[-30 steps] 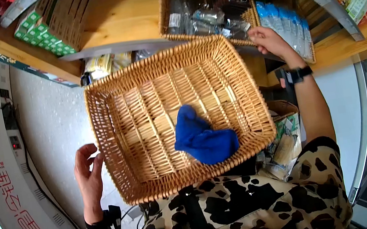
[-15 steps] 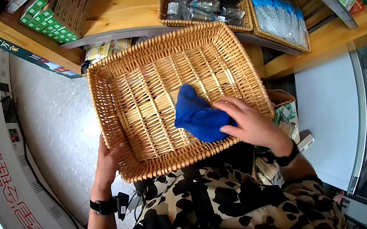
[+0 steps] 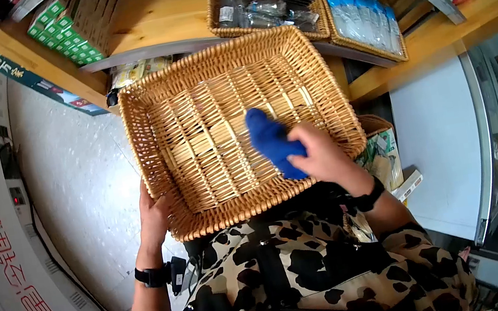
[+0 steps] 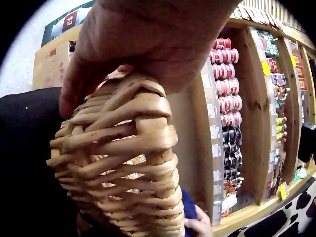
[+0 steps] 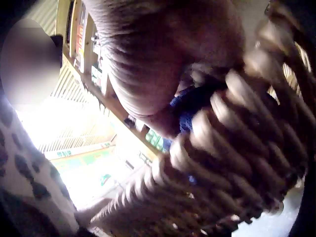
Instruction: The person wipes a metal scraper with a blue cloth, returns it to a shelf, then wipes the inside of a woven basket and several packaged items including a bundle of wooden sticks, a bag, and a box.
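Observation:
A rectangular wicker basket [image 3: 218, 210] is held in front of the person's body, tilted slightly. The left hand [image 3: 155, 214] grips its left rim near the lower corner; in the left wrist view that hand [image 4: 143, 39] is curled over the woven edge [image 4: 123, 143]. Inside the basket, toward its right side, lies a bunched blue cloth [image 3: 269, 139]. The right hand [image 3: 323, 155] pinches the cloth's lower right part between thumb and fingers. The right wrist view shows this hand [image 5: 173, 54] over the rim, with dark blue fabric [image 5: 190, 108] beneath it; its fingertips are mostly hidden.
Beyond the basket stands a wooden shelf [image 3: 166, 14] with green-and-white boxes [image 3: 71, 37] at left. Two wicker trays at right hold plastic-wrapped items [image 3: 365, 21]. A white freezer cabinet [image 3: 8, 248] runs along the left side. Packages [image 3: 385, 159] stand beside the basket's lower right.
The right hand has come from the shelf tray down into the basket and now grips the cloth, which has changed shape. The left hand has moved onto the basket's rim.

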Motion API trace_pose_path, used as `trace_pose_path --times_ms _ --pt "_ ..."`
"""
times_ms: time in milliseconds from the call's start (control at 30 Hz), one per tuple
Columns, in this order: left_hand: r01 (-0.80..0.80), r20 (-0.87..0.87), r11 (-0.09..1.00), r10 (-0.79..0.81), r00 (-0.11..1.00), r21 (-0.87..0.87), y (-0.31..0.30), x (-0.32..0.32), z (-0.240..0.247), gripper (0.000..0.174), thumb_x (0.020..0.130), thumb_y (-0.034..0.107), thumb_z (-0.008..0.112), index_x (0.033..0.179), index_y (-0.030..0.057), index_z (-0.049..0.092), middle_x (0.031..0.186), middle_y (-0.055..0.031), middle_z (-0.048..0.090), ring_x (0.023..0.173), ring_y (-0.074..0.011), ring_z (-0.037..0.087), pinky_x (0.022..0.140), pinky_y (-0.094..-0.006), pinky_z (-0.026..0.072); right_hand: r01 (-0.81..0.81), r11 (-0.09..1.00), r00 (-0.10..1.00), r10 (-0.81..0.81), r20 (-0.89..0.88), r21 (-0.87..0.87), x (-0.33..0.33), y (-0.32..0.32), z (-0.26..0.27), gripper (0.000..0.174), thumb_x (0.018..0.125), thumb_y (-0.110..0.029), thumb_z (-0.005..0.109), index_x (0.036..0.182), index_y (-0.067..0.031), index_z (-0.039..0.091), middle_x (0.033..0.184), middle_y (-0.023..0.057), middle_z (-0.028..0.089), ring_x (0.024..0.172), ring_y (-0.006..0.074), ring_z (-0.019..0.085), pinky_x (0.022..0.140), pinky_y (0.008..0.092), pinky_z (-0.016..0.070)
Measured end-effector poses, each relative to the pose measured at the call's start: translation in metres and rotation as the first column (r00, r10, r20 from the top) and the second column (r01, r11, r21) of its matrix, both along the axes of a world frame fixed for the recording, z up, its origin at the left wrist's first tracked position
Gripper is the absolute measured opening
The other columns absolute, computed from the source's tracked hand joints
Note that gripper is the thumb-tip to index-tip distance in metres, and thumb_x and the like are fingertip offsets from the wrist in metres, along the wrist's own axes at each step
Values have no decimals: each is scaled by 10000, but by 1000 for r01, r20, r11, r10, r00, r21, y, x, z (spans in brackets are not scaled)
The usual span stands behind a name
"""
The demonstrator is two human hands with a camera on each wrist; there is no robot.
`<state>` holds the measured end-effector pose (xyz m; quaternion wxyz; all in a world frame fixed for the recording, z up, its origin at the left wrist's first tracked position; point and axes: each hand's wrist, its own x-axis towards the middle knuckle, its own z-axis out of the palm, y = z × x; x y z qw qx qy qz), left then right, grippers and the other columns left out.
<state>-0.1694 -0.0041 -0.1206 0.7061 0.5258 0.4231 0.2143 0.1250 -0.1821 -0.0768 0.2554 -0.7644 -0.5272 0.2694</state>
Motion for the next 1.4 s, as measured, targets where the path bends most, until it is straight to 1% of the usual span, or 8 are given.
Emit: trace_pose_path --times_ms 133,300,567,800,900,1000,1067,1400 --pt "-7 9 1000 7 1000 13 2 -3 -9 647 754 -82 378 1384 7 261 1267 -139 467 1158 -220 461 986 -321 374 323 941 934 -334 131 96 28 -11 17 393 744 -114 602 1081 6 440 1018 180 539 932 367 553 814 423 450" --pt "2 41 1000 -2 999 -5 5 -2 -2 687 720 -95 380 1388 -1 253 1252 -141 478 1138 -223 478 980 -315 378 177 965 916 -89 390 -195 34 -7 -39 845 826 -192 606 1435 -17 46 1295 300 407 1112 431 479 951 435 407" --pt "-9 19 999 8 1000 50 10 -3 -6 667 716 -98 392 1368 -11 281 1207 -142 511 1090 -212 502 938 -298 398 27 947 951 75 301 -321 -4 14 -16 569 805 56 451 1351 38 292 1005 320 566 806 424 601 725 446 500" --pt "5 46 997 -8 999 75 13 -8 -19 674 715 -68 414 1371 -12 271 1191 -164 535 1083 -226 526 923 -307 416 -341 917 940 328 -93 -208 -74 45 -10 551 792 86 466 1305 -116 449 1156 206 556 1000 371 569 901 417 462" --pt "2 28 997 -4 1000 81 12 -8 -18 678 711 -71 415 1370 -13 268 1170 -170 548 1062 -229 539 906 -310 430 -420 792 870 491 53 -444 -99 57 9 543 784 17 521 1299 -150 471 1225 157 496 1035 357 479 904 443 412" --pt "7 31 998 -9 999 63 11 -7 -13 679 707 -81 406 1369 -12 270 1183 -171 539 1058 -232 541 902 -306 435 -480 810 809 557 188 -335 -118 71 15 546 797 -32 527 1320 -160 441 1311 157 420 1131 377 412 916 498 403" --pt "-12 77 999 8 997 51 11 -7 -16 676 710 -84 398 1369 -12 267 1194 -169 528 1062 -232 539 903 -306 436 -505 747 815 578 46 -432 -129 79 -3 552 823 -100 530 1352 -142 377 1374 142 338 1253 374 321 923 590 377" --pt "48 52 998 -51 997 42 12 -7 -8 695 717 -101 365 1392 0 230 1215 -161 501 1070 -219 521 889 -288 434 -357 851 839 473 270 -384 -63 38 -3 494 801 35 456 1284 -69 447 1340 212 355 1232 396 373 942 500 418"
